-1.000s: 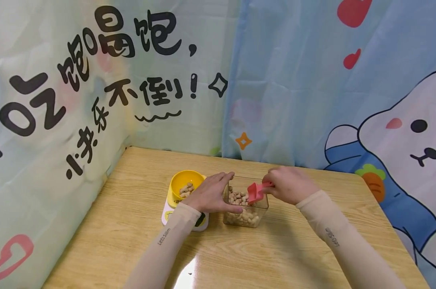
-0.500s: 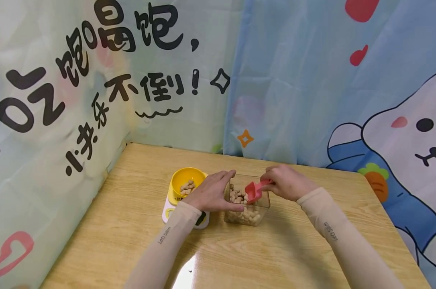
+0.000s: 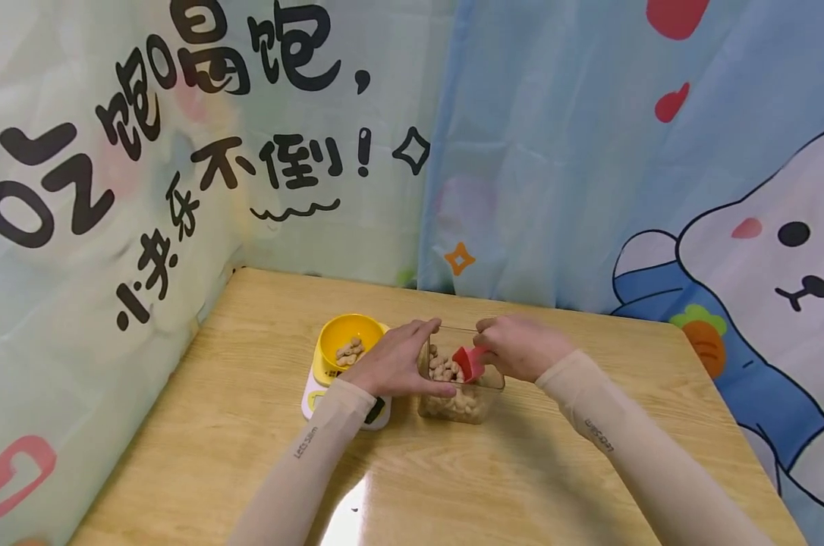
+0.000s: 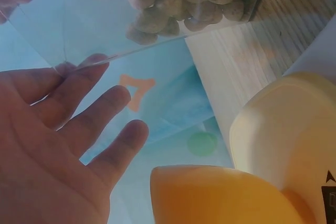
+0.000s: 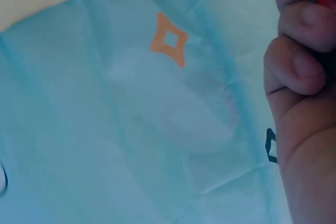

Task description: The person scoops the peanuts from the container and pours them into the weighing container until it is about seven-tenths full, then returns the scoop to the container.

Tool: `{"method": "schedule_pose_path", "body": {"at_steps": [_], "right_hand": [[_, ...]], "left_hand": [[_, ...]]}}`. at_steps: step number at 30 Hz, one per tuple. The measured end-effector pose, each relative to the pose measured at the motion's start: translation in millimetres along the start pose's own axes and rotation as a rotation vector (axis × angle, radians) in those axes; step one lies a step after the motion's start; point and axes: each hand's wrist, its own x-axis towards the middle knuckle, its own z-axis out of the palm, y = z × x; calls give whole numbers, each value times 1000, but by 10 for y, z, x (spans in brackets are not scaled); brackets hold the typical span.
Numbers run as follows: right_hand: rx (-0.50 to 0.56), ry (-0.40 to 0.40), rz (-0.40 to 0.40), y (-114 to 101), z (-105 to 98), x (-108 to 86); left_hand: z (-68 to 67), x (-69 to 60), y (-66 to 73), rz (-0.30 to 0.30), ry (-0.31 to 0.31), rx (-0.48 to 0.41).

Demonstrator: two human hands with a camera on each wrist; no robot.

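Note:
In the head view a clear container (image 3: 495,381) of peanuts (image 3: 445,369) stands on the wooden table. My left hand (image 3: 393,362) rests against its left side, thumb at the near rim; in the left wrist view the fingers of that hand (image 4: 63,145) are extended, some tips touching the clear wall. My right hand (image 3: 521,347) grips the handle of a red scoop (image 3: 470,363), whose head is inside the container, against the peanuts. The right wrist view shows the curled fingers of this hand (image 5: 307,114) and a bit of red. Left of them, a yellow bowl (image 3: 352,326) holds several peanuts.
A white and yellow base (image 3: 311,400), partly behind my left forearm, carries the bowl. Printed cloth (image 3: 521,189) hangs along the back and left edges of the wooden table (image 3: 453,485).
My right hand and the scoop have moved left within the container, towards the peanuts. The left hand keeps its place on the container; the whole head view has shifted slightly.

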Motion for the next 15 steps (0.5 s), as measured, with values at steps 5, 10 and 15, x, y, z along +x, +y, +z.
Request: {"method": "schedule_pose_path", "body": {"at_steps": [5, 10, 15], "right_hand": [[118, 51, -75, 109, 69, 28], [229, 89, -55, 230, 142, -114], [286, 178, 3, 290, 285, -242]], "left_hand": [[5, -20, -29, -14, 1, -9], [30, -19, -17, -11, -5, -3], [25, -31, -29, -10, 0, -23]]}}
